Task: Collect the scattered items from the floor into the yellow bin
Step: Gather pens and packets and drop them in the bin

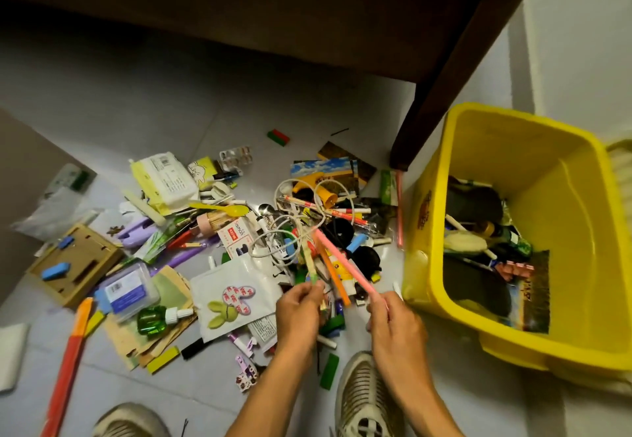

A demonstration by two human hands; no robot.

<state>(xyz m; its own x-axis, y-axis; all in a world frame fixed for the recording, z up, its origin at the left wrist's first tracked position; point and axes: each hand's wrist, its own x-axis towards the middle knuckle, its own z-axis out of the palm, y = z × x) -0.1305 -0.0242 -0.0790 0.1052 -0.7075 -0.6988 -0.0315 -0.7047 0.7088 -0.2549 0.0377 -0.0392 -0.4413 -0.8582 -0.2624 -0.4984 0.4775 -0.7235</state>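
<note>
A pile of scattered items (239, 231) covers the grey floor: pens, cables, packets, cards and small boxes. The yellow bin (581, 170) stands at the right, with several items lying in its bottom. My right hand (393, 320) grips the near end of a long pink stick (342, 262) that slants up over the pile. My left hand (297, 306) pinches the near end of a pale green stick (309, 262), just left of the pink one. Both hands hover over the pile's near edge, left of the bin.
A dark wooden furniture leg (444, 94) comes down behind the bin's left corner. A cardboard holder (75, 262) lies at the left. A long orange-red strip (68, 368) runs along the near left floor. My two shoes (366, 399) are at the bottom edge.
</note>
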